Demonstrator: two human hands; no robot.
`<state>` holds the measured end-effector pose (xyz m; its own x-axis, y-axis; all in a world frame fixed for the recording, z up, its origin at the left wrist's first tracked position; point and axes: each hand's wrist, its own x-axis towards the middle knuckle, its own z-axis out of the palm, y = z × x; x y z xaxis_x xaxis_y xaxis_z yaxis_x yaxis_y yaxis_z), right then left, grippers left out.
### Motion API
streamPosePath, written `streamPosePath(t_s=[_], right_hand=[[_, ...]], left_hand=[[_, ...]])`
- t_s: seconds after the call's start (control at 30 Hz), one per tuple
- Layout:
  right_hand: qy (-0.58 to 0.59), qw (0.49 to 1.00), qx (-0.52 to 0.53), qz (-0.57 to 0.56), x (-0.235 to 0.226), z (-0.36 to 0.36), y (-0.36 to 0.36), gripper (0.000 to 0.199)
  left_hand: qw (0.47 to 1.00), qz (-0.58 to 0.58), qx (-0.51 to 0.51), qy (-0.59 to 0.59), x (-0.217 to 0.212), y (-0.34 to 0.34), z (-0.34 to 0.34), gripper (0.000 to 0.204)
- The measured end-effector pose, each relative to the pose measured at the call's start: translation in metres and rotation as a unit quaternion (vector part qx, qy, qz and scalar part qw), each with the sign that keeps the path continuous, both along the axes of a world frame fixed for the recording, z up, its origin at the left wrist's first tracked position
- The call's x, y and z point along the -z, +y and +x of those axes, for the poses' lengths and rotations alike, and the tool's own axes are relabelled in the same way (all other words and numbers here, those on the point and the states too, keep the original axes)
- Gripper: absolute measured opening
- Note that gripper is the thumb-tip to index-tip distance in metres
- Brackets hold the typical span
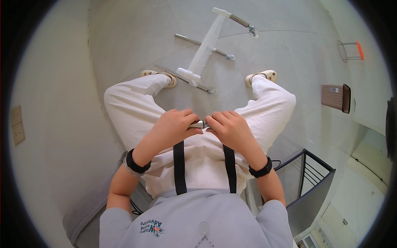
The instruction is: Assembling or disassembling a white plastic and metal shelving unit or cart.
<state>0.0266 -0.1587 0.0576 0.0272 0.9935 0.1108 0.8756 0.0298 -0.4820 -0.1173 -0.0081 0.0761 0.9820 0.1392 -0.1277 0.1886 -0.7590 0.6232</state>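
Observation:
In front of my lap, my left hand (175, 125) is closed around a short silver metal tube (198, 124). A dark ring shows at the tube's right end. My right hand (230, 128) meets it there, its fingers pinched on a small metal fitting (209, 125) that they mostly cover. The two hands are nearly touching. On the floor beyond them lies a white frame (205, 45) with a long bar and wider ends. Metal tubes (239, 20) attach to it, with clear-wheeled casters (253, 31) at their right ends.
My feet in cream clogs (271, 75) stand either side of the frame's near end. To the right are a brown ribbed box (336, 97), a wire stand with an orange top (359, 51) and a black-framed rack (304, 177). Grey upholstery (89, 211) lies at lower left, near the wall.

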Motion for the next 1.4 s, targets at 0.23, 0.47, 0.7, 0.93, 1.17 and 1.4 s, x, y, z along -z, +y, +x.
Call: streamPosePath(t_s=[0.23, 0.47, 0.7, 0.93, 1.17, 1.4], right_hand=[[0.043, 0.999, -0.013, -0.015, -0.013, 0.004, -0.005, 0.028], [0.490, 0.849, 0.164, -0.108, -0.009, 0.011, -0.004, 0.029], [0.623, 0.710, 0.224, -0.239, -0.010, -0.004, 0.006, 0.029], [0.465, 0.832, 0.260, -0.154, -0.006, -0.011, 0.006, 0.028], [0.398, 0.880, 0.241, -0.096, -0.007, -0.014, 0.008, 0.028], [0.269, 0.945, 0.178, -0.061, -0.014, -0.012, 0.005, 0.021]], left_hand=[[1.000, -0.011, 0.005, 0.020, 0.000, -0.008, -0.004, 0.023], [0.990, 0.090, 0.044, -0.104, -0.001, -0.011, -0.003, 0.028], [0.982, 0.125, 0.029, -0.136, 0.002, -0.011, -0.001, 0.028], [0.992, 0.086, 0.018, -0.096, 0.000, -0.010, 0.000, 0.031], [0.984, 0.153, 0.040, -0.084, -0.003, -0.011, 0.004, 0.033], [0.995, -0.096, 0.010, 0.026, -0.013, -0.002, 0.004, 0.031]])
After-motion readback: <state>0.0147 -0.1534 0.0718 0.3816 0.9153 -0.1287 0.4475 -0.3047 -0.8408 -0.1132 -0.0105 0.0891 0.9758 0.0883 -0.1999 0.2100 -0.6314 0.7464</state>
